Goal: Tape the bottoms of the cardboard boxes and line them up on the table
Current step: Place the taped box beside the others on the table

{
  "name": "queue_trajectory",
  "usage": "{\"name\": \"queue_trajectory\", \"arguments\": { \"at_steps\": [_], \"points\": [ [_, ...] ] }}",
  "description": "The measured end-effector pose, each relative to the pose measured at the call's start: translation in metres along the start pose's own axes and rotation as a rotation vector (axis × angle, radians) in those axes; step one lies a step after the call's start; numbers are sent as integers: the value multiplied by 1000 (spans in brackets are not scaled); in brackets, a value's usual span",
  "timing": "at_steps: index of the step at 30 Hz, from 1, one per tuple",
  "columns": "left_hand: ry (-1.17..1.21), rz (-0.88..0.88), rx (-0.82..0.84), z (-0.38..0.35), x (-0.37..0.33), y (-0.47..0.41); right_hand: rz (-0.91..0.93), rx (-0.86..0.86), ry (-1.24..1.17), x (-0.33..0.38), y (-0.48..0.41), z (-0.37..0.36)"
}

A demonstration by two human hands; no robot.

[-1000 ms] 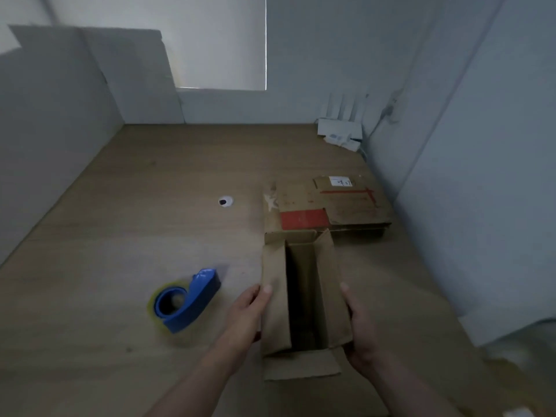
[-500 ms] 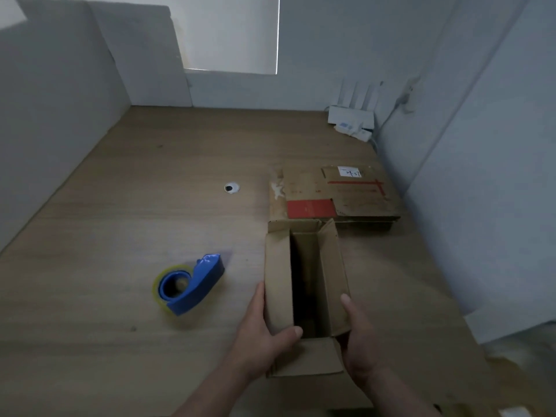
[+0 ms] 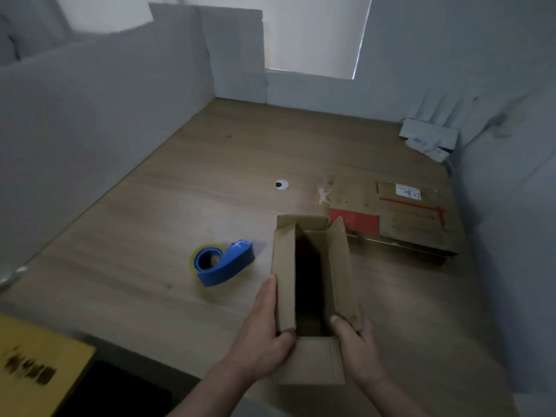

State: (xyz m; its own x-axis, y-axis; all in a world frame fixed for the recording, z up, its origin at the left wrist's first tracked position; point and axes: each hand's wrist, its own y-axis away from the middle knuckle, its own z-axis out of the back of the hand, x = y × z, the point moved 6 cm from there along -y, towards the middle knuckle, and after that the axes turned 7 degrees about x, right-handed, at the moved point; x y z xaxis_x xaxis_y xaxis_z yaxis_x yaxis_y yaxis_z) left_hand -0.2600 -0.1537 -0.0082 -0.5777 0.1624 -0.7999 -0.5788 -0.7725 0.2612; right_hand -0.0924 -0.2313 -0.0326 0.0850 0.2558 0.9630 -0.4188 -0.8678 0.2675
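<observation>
Cardboard box stands open-topped near the table's 6 o'clock edge, flaps up. A blue tape dispenser lies at its 9 o'clock. The left hand closes its grip on the left flap; the right hand pinches the right flap. Flattened cardboard lies at the box's 1 o'clock.

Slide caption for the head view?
Left hand and right hand grip an open cardboard box on the table; tape dispenser beside it.

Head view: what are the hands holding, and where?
The open brown cardboard box, near end: left hand grips its left flap, right hand its right flap.
</observation>
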Motion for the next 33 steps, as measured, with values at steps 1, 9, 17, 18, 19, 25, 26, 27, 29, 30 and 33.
{"name": "queue_trajectory", "arguments": {
  "at_steps": [1,9,17,18,19,25,26,27,29,30,33],
  "points": [
    [-3,-1,-24,2,-4,3,2,18,5,4,-1,3],
    [-45,30,-212,29,-9,34,146,226,151,39,-5,-24],
    [-59,143,-435,94,17,100,306,420,206,83,22,-115],
    [-59,155,-464,103,22,112,309,456,227,87,29,-131],
    [-61,167,-490,111,30,125,314,501,265,88,36,-147],
    [-31,259,-658,162,89,222,369,733,480,89,90,-258],
    [-25,270,-686,170,99,241,388,769,490,90,103,-278],
    [-15,286,-712,178,109,259,415,806,499,91,117,-299],
    [6,313,-766,194,129,298,467,860,527,92,145,-338],
    [10,322,-792,201,138,317,486,890,546,90,158,-357],
    [7,353,-862,221,166,372,523,981,571,81,197,-412]
  ]
}}
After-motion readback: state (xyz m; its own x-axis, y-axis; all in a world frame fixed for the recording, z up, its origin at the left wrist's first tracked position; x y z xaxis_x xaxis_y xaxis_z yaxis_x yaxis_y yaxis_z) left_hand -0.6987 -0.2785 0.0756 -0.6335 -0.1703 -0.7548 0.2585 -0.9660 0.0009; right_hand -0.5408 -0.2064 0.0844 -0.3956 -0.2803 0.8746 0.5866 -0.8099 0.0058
